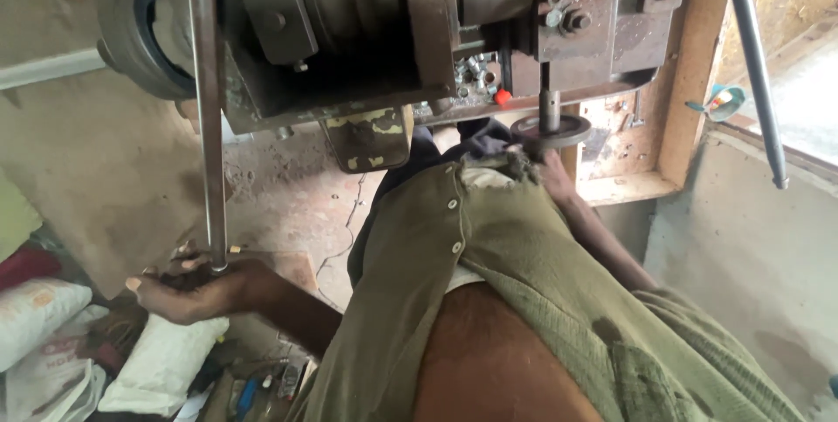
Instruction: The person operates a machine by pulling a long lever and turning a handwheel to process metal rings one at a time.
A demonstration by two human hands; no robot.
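My left hand (188, 287) is low on the left, fingers curled around the bottom end of a long steel rod (207, 108). The rod runs straight up past the front of a worn grey metal machine (367, 29). My right hand (546, 169) reaches up under the machine's small round handwheel (552, 131). It touches the wheel's lower edge, and my olive shirt (524, 282) partly hides it, so its grip is unclear. A red knob (502, 97) sits just left of the handwheel.
A long thin lever (755, 73) slants down at the right. Behind the machine is a wooden frame (690, 82). White sacks (44, 317) and loose hand tools (253, 387) lie on the floor at lower left. A cracked concrete floor (288, 195) shows below.
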